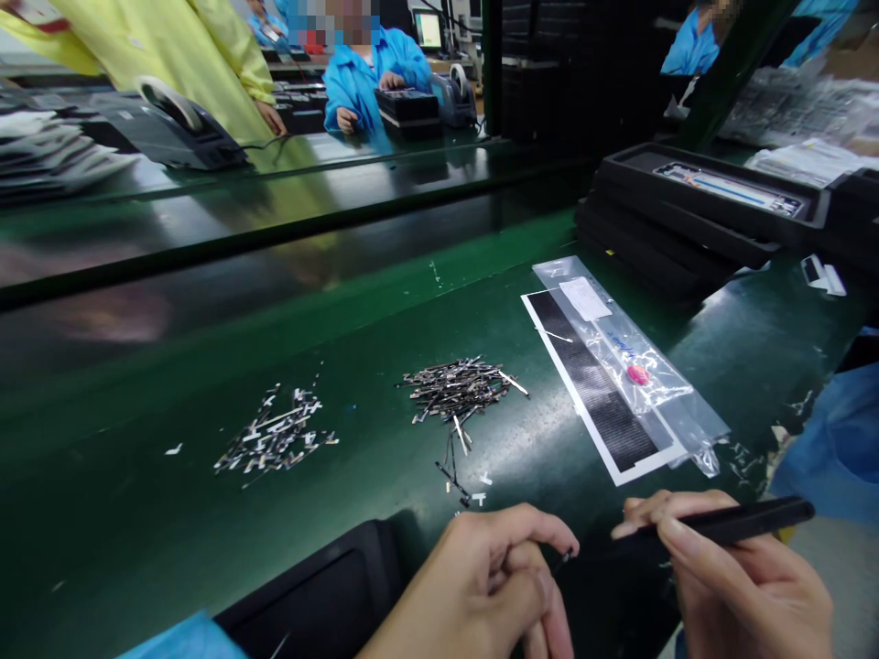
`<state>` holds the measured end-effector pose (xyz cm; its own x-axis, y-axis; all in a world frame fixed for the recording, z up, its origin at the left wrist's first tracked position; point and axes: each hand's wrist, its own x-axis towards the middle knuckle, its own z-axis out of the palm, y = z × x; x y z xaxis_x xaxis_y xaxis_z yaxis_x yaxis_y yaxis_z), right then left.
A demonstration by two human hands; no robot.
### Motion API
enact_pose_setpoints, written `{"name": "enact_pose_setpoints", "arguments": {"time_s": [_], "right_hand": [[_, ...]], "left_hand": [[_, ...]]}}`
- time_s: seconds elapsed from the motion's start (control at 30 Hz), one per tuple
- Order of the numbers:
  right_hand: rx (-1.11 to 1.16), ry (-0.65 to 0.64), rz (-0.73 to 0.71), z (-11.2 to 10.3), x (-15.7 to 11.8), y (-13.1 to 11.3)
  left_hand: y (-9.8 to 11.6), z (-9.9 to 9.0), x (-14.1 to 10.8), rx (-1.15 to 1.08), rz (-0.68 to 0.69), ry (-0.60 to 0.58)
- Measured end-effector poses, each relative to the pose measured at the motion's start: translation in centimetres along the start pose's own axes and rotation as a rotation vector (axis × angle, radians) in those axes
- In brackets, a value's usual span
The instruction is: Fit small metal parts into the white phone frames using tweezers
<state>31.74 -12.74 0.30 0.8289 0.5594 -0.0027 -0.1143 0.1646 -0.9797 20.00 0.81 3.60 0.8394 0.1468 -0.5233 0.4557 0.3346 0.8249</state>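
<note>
Black and slim, a pen-like tool (759,520) lies in the right hand (721,558), pinched between thumb and fingers just above the near edge of the bench (385,302). Its long axis runs almost level from right to left, dipping slightly leftward; the blunt end sticks out to the right, and the working end points toward the left hand (501,577). I can't make out the tip: fingers cover part of the shaft, and beyond them it is dark against dark.

The left hand is curled, with a tiny dark piece (569,554) at its index fingertip; whether that grip pinches the piece or the piece merely clings there, I cannot tell. Near the left forearm, a black tray (322,586) is cut off by the lower edge.

Farther in, a heap of thin dark strips (457,389) lies tangled, pointing every way, with a looser scatter of pale and dark bits (278,435) left of it. To the right, a clear bag (618,348) partly covers a dark, white-edged sheet (591,384), both slanting away to the upper left. Beyond, black trays (693,215) are stacked, and a blue-clad worker (377,78) sits across the way.
</note>
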Motion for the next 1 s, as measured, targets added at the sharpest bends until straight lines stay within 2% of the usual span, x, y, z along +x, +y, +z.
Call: {"name": "enact_pose_setpoints", "arguments": {"time_s": [0.13,0.5,0.77,0.93,1.0], "right_hand": [[0.030,0.011,0.093,-0.52,-0.22,0.47],[0.111,0.012,0.201,-0.90,-0.36,0.74],[0.103,0.018,0.169,-0.86,-0.22,0.76],[0.008,-0.058,0.045,-0.35,0.10,0.26],[-0.046,-0.076,0.002,-0.12,0.12,0.06]], "left_hand": [[-0.03,0.01,0.08,-0.018,-0.005,0.003],[0.07,0.18,-0.18,-0.034,-0.021,0.005],[0.36,0.24,0.07,-0.023,-0.051,-0.002],[0.33,-0.02,0.04,-0.100,-0.090,-0.042],[0.36,-0.10,0.13,-0.109,-0.092,-0.019]]}}
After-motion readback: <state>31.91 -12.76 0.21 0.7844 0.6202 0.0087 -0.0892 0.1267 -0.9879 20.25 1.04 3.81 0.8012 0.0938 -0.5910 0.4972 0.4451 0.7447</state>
